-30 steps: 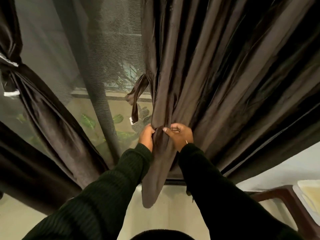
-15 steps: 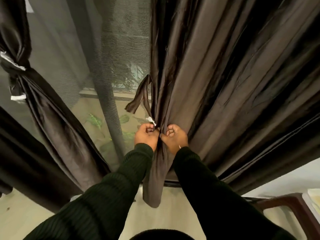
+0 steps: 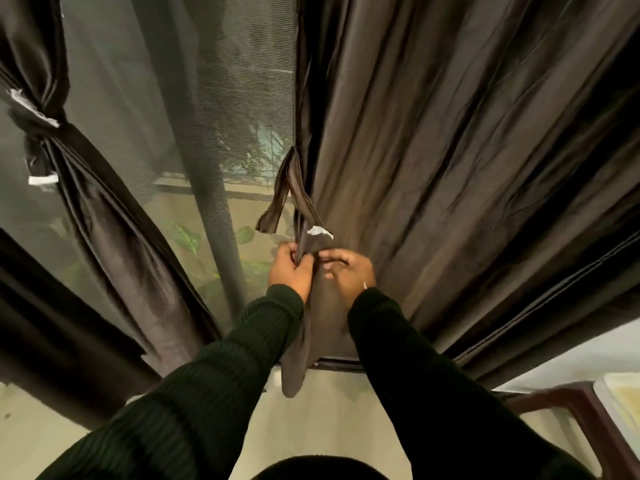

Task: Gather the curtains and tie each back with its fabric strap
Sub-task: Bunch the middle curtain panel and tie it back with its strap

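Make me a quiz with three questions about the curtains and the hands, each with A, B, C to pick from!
1. Where is the curtain that is already tied back?
A. On the left
B. On the right
C. Behind the chair

2. What colour are the person's sleeves?
A. White
B. Dark green
C. Red

3. What are the hands doing?
A. Hanging free
B. Resting on the floor
C. Holding the fabric strap

Answers:
1 A: the tied curtain is bunched at a knot on the left, while the right curtain hangs loose.
2 B: both sleeves are dark green ribbed knit.
3 C: the left hand and right hand pinch the fabric strap at the right curtain's edge.
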